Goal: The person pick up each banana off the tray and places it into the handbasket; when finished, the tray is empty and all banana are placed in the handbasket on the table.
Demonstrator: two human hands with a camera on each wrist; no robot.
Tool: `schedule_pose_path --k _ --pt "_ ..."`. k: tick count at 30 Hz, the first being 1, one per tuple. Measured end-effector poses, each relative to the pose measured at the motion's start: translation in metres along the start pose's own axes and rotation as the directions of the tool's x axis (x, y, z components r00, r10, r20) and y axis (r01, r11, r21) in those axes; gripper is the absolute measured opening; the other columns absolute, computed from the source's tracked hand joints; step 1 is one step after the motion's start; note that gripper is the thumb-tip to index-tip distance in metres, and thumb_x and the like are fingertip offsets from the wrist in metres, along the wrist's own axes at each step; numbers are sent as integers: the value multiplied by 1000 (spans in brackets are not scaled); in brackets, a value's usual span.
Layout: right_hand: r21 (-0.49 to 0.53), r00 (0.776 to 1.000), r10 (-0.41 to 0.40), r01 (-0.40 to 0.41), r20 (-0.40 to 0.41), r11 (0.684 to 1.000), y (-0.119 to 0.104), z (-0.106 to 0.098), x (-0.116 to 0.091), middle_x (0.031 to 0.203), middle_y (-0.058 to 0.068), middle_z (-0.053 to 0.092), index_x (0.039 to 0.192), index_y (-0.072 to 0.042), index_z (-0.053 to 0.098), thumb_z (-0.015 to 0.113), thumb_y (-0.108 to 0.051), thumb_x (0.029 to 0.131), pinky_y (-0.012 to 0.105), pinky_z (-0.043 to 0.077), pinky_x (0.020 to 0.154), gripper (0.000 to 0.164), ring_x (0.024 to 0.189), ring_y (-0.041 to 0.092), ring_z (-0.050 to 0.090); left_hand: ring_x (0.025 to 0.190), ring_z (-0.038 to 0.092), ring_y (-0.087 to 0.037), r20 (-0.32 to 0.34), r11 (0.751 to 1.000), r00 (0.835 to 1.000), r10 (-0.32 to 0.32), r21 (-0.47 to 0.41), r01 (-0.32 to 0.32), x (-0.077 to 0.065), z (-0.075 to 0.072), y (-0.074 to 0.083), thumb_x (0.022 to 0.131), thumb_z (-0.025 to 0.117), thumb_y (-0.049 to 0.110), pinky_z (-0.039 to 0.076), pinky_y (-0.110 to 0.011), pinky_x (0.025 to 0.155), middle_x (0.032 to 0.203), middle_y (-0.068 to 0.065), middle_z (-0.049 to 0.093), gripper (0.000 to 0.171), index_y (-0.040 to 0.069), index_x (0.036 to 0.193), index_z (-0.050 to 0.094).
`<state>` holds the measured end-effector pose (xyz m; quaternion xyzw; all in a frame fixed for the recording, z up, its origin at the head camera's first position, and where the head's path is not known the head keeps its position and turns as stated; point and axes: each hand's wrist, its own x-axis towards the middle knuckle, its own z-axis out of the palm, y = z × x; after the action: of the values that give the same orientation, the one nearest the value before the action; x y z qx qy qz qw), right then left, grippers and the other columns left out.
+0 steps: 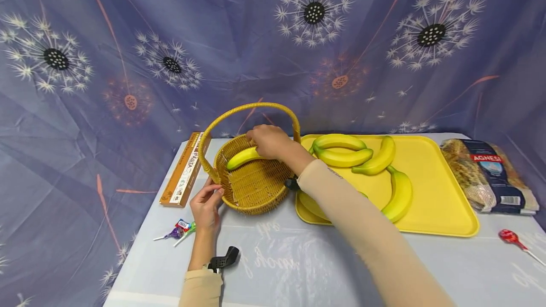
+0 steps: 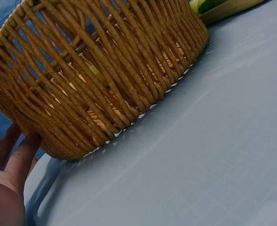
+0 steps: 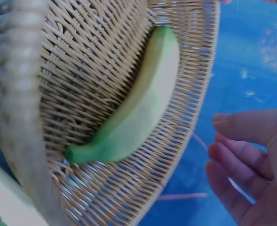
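A woven wicker basket [image 1: 256, 181] with a tall arched handle stands on the table. One yellow banana [image 1: 242, 157] with greenish ends lies inside it, along the far wall. My left hand [image 1: 206, 205] touches the basket's left side with extended fingers; the left wrist view shows those fingers [image 2: 23, 157] against the weave. Above the basket's far rim is my right hand [image 1: 273, 142], partly covering the banana in the head view. In the right wrist view this hand [image 3: 251, 162] is apart from the banana [image 3: 140, 110], its fingers loosely bent with nothing between them.
A yellow tray [image 1: 431, 193] to the right bears several bananas [image 1: 379, 158], some behind my right forearm. Beyond it lie a pasta bag [image 1: 488, 174] and a red lollipop [image 1: 508, 237]. A pasta box [image 1: 183, 174] and lollipops [image 1: 176, 232] lie to the left.
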<state>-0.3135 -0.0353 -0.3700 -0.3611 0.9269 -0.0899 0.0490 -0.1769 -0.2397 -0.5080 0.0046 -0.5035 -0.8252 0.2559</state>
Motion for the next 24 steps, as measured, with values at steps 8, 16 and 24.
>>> schedule_pose_path --k 8,16,24 --pt "-22 977 -163 162 -139 987 3 -20 -38 114 -3 62 123 -21 63 62 -12 92 26 50 73 33 95 12 60 121 52 -32 -1 1000 1000 -27 -7 27 1 4 -1 80 58 -23 57 -29 70 130 -22 56 7 -20 85 62" --pt "35 936 -238 256 -259 966 11 -23 -91 103 -5 62 116 -21 66 68 -13 90 24 48 65 28 82 8 57 119 53 -35 -14 999 999 -39 6 40 -7 -5 3 79 60 -21 57 -30 67 133 -22 53 6 -18 84 63" --pt "70 911 -175 216 -375 974 59 -35 -154 98 -7 64 115 -19 67 72 -12 86 28 50 62 30 81 9 61 121 51 -36 -3 999 999 -40 -13 40 -4 -1 3 79 59 -20 57 -31 66 133 -21 53 6 -18 84 63"
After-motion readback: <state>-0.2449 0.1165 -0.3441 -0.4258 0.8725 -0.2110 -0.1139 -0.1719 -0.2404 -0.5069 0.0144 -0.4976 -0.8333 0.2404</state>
